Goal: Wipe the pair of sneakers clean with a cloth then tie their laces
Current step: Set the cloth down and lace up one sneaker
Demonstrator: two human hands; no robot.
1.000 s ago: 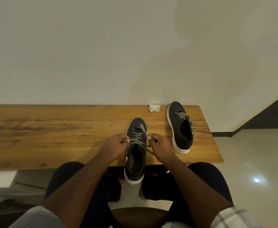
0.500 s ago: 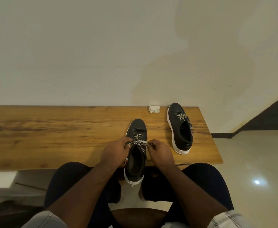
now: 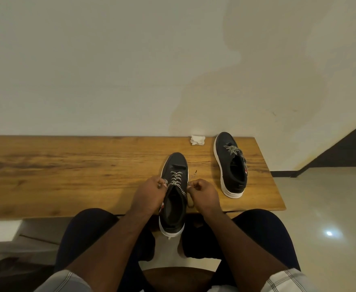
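A black sneaker (image 3: 175, 165) with a white sole and black-and-white patterned laces (image 3: 176, 179) stands at the front edge of the wooden table (image 3: 67, 171), its heel overhanging. My left hand (image 3: 148, 193) pinches a lace end at the shoe's left side. My right hand (image 3: 203, 193) pinches the other lace end at its right side, and a loose tip sticks up past it. The second black sneaker (image 3: 233, 165) stands apart at the right, its laces lying loose. A crumpled white cloth (image 3: 197, 140) lies by the wall behind the shoes.
The table ends just right of the second sneaker, with pale glossy floor (image 3: 320, 207) beyond. A plain wall (image 3: 130, 70) backs the table. My knees in dark trousers sit under the front edge, a dark round seat between them.
Both hands slid back along the near sneaker toward its collar and pulled the lace ends outward and tighter. The second sneaker and the cloth stayed put.
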